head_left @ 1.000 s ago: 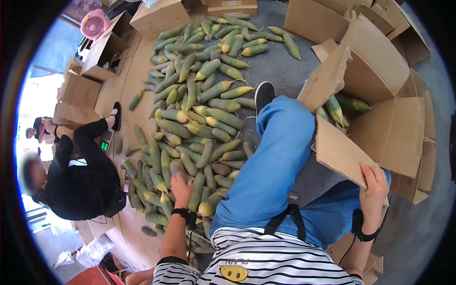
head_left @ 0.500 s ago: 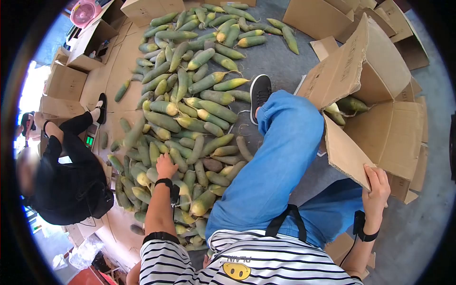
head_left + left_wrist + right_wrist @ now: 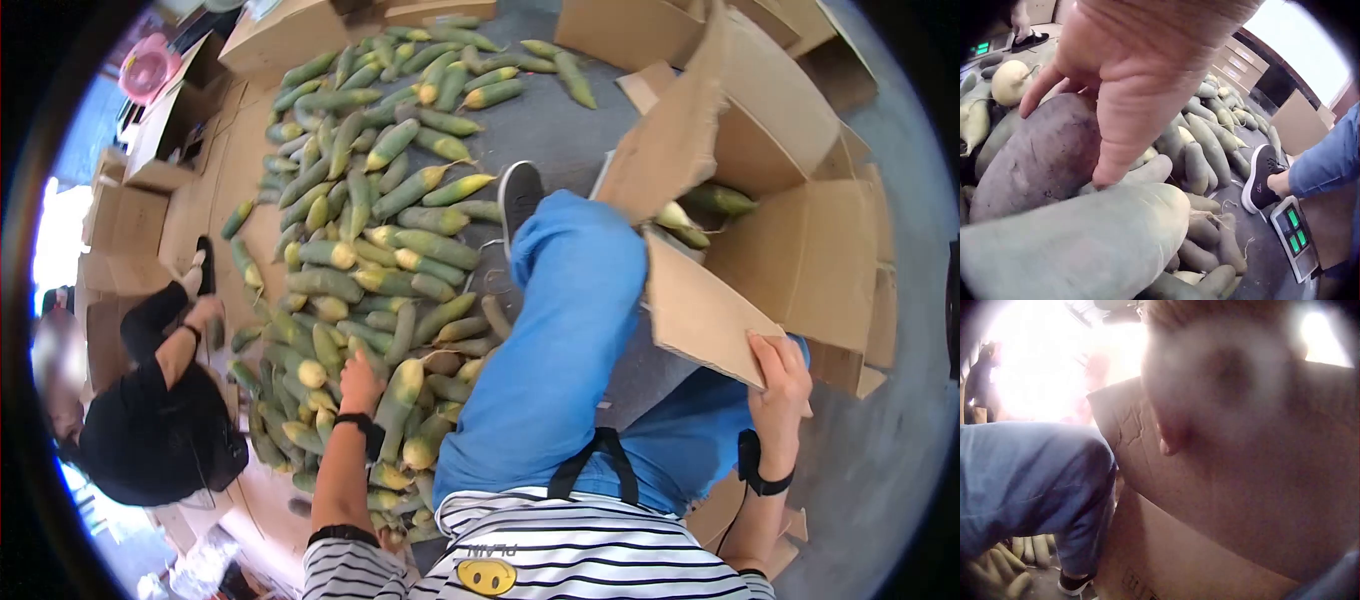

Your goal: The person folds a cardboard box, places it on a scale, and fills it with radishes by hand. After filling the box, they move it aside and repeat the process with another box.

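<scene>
Two hands are in view, each at separate work. The left hand (image 3: 362, 388) is over the near part of a large pile of green radishes (image 3: 325, 285) spread on the ground. The left wrist view shows its fingers and thumb spread around a dark radish (image 3: 1041, 156), holding it from above. A pale green radish (image 3: 1079, 244) lies just beside that one, its rounded, rooted end toward the wearer's foot.

The right hand (image 3: 783, 378) grips the edge of a cardboard flap (image 3: 705, 315), thumb on one face and fingers on the other, as far as the blurred and glaring right wrist view allows one to judge. The flap belongs to an open carton (image 3: 800, 265), its mouth facing the pile at a tilt. Several radishes (image 3: 722, 200) are visible within the carton.

The wearer's blue-trousered leg (image 3: 570, 330) extends between pile and carton, ending in a dark shoe (image 3: 520, 200) with a pale sole. A scale (image 3: 1294, 234) with lit green displays is noted near that shoe. Across the pile, a second person (image 3: 160, 435) in black is seated or crouched, one arm extended. Further cartons (image 3: 285, 38) and a pink basin-like item (image 3: 150, 68) are at the far side.
</scene>
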The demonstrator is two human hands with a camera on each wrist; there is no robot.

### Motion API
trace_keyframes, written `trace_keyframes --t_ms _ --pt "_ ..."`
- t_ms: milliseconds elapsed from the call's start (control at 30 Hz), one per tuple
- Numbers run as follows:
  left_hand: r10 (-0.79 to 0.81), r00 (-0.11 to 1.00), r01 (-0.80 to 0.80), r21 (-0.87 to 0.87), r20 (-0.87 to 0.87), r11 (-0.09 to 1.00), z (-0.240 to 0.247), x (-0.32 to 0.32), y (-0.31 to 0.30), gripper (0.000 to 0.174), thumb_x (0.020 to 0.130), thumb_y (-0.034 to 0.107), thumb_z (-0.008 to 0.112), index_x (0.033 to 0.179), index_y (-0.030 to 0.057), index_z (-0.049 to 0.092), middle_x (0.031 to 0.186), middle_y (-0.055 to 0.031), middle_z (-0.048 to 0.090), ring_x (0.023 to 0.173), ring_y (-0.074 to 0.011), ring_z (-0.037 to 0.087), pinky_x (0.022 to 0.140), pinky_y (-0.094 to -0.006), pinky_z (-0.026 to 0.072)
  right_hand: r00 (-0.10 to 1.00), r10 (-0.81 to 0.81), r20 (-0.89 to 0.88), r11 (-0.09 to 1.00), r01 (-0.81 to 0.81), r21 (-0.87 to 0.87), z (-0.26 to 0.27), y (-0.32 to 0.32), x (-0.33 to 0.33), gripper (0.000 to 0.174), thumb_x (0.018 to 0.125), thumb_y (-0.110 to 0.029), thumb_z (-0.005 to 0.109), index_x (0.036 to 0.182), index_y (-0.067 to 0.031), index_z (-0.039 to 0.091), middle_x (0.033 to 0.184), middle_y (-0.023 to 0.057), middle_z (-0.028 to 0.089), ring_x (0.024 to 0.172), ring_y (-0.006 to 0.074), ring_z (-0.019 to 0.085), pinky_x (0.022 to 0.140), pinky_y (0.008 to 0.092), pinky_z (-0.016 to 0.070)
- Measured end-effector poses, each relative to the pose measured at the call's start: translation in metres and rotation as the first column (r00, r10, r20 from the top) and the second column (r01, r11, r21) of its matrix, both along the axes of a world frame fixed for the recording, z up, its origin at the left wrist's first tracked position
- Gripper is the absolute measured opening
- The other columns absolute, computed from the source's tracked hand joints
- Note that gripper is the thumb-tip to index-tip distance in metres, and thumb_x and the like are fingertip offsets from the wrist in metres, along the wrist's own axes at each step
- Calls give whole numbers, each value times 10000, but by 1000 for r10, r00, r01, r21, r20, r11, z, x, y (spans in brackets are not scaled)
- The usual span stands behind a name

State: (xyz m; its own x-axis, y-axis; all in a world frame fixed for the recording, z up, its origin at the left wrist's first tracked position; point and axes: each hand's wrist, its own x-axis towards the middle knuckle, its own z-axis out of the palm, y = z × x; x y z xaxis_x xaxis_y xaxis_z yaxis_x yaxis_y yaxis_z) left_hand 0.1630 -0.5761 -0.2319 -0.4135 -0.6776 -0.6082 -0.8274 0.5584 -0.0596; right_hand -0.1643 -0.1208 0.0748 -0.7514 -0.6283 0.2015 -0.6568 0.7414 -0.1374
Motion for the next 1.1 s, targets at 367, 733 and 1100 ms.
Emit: trace_keyframes --t_ms 367,733,1100 --pt "-160 802 100 -136 -575 986 160 -31 45 567 638 132 796 1152 41 573 1115 -157 543 1052 -356 545 940 -422 447 998 22 -65 1000 -22 1 -7 13 1 341 692 -27 634 1030 -40 679 902 68 626 829 247 605 716 353 509" --pt "-142 -1 438 -128 -990 890 393 -228 137 613 631 114 758 1199 -20 571 1270 -214 563 1177 -296 550 1013 -406 417 996 25 -84 1000 -26 -14 -9 18 0 250 770 -76 642 1016 -47 673 865 59 613 807 231 598 693 338 513" --pt "-130 -248 517 -245 -960 820 452 -289 144 565 844 227 708 1334 29 508 1313 -207 556 1165 -296 588 987 -415 481 999 0 -43 997 -3 -76 -12 18 2 297 723 -21 670 1020 -31 677 903 73 632 816 253 606 703 358 510"
